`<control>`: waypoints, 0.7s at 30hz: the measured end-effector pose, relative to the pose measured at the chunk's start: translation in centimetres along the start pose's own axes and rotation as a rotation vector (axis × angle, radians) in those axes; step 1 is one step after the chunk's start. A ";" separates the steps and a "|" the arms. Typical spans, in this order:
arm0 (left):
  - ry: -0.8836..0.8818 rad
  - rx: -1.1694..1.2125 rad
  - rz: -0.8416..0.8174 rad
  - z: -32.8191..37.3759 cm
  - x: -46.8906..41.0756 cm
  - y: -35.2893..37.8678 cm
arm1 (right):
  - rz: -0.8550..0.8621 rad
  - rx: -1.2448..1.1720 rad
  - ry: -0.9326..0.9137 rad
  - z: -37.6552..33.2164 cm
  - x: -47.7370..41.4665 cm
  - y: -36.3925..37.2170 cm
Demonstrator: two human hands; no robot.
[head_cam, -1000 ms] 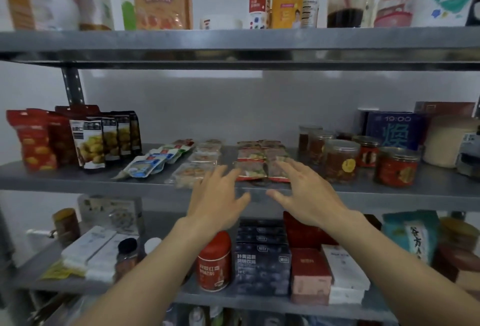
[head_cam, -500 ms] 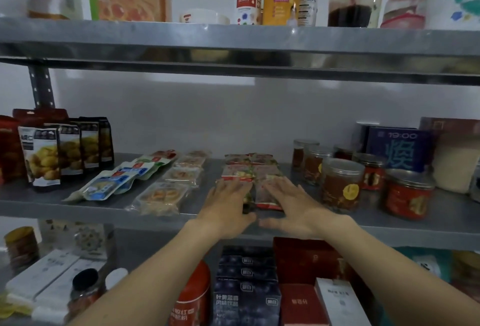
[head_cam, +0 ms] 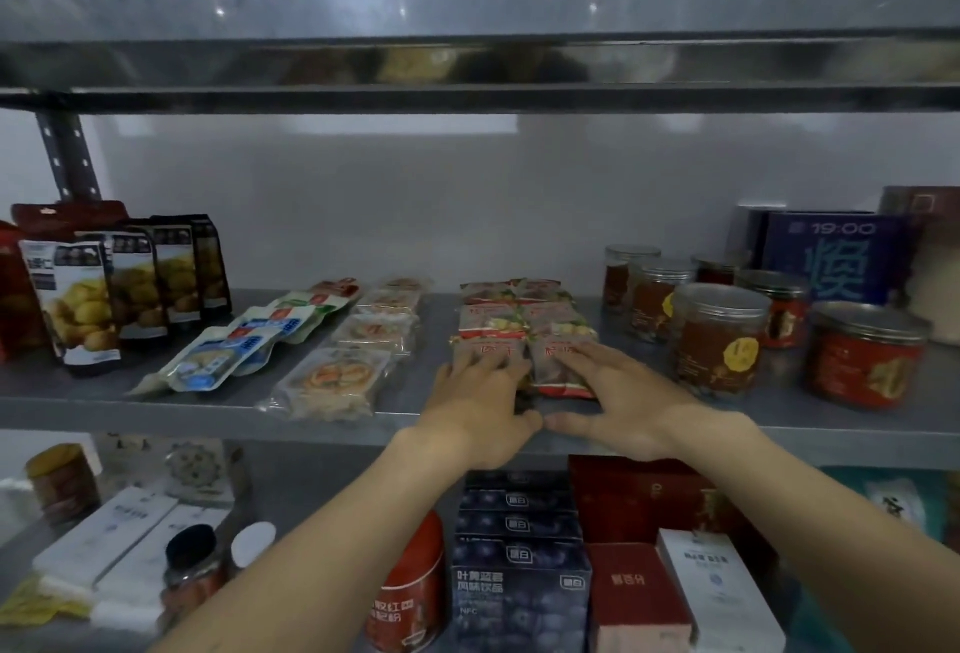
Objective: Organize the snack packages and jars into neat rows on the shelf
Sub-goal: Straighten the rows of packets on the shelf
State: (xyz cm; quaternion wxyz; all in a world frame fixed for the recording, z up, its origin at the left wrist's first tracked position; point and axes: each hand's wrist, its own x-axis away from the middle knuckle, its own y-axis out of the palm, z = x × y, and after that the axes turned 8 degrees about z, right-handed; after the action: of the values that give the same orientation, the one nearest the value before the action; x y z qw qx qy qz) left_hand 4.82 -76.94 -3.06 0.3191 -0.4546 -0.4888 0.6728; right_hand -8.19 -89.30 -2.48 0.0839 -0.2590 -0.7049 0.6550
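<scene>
both hands lie flat, fingers straight, gripping nothing: left hand (head_cam: 480, 405) and right hand (head_cam: 626, 405) on the middle shelf (head_cam: 156, 410), left of the jars (head_cam: 719, 340), pressing the front red snack packets (head_cam: 548, 372), probably to square that double row.

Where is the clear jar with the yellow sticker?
Head view: the clear jar stands on the grey metal middle shelf, between the right hand and a red-labelled jar.

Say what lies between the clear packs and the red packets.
Only bare shelf separates clear packs from red packets, per the head view.
</scene>
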 end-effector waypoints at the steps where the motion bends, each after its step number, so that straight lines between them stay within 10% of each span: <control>1: 0.003 0.003 -0.001 0.0 0.1 0.0 | -0.001 0.007 0.007 -0.1 0.0 0.0; 12: -0.008 0.097 0.301 -4.0 2.0 -3.2 | 0.238 -0.112 -0.118 -4.9 -1.9 -0.7; 21: -0.373 0.382 0.432 -15.1 5.1 -6.4 | 0.260 -0.730 0.138 -17.6 -5.7 1.4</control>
State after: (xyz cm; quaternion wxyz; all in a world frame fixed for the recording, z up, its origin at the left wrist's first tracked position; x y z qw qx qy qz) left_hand 16.71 -64.91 -0.15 0.1537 -0.3489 -0.2962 0.8757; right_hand 5.08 -76.48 -0.34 -0.0504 -0.4022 -0.8456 0.3474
